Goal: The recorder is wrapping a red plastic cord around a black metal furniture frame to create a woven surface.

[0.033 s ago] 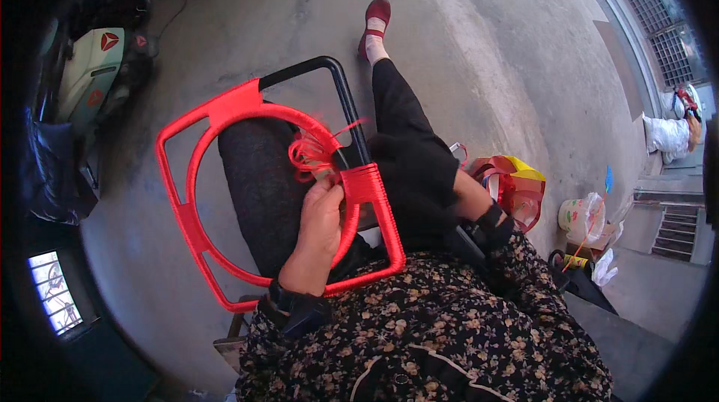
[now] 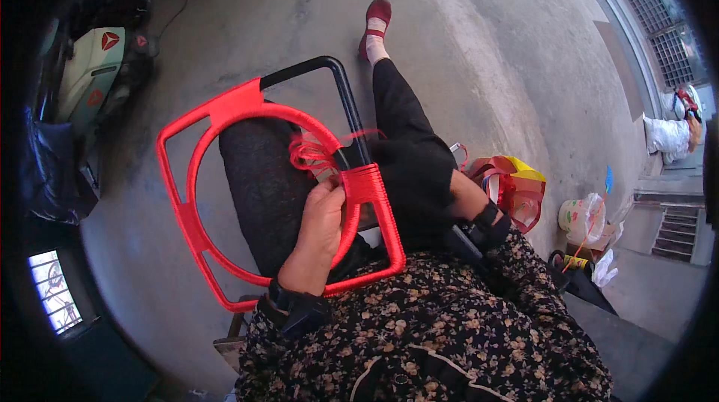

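Head view: on the lap, the frame point(image 2: 225, 113) is partly wrapped in red cord point(image 2: 311, 153). Left hand point(image 2: 323, 215) pinches the cord at the right bar; right hand is hidden, grip unclear. Winding seems midway; another tight turn likely follows.

Frame point(image 2: 225, 177) lies on lap; bag point(image 2: 517, 192) at right.

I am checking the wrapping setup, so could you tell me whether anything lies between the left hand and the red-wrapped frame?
Nothing visible does: the left hand already rests on the frame, fingers at the red cord by the wrapped bar.
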`<state>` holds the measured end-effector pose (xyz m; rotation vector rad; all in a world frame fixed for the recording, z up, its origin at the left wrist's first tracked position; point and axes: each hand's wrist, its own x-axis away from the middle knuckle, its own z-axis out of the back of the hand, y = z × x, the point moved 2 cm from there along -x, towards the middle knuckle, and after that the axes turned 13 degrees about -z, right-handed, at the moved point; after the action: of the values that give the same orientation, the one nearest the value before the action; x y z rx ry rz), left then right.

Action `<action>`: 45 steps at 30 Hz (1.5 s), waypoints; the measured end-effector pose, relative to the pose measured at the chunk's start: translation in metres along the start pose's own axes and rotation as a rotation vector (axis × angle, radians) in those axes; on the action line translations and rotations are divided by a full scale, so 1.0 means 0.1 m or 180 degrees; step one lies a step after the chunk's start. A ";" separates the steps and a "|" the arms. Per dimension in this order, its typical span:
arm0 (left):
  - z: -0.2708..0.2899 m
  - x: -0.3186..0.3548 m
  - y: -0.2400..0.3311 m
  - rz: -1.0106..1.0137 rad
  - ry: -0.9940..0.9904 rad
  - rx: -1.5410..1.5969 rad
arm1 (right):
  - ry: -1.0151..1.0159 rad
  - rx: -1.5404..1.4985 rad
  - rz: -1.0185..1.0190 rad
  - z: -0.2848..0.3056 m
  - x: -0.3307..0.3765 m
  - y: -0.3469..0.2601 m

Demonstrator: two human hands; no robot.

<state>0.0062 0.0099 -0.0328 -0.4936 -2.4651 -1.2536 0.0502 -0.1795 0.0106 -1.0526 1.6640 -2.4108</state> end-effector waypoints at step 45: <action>-0.30 0.08 0.43 -0.3271 0.0262 -0.2109 | 0.0074 -0.1186 0.0621 0.09 0.18 -0.34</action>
<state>0.0224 0.0106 0.0176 0.8085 -2.1736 -2.3989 0.0524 -0.1790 0.0498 -0.8454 2.1673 -2.0500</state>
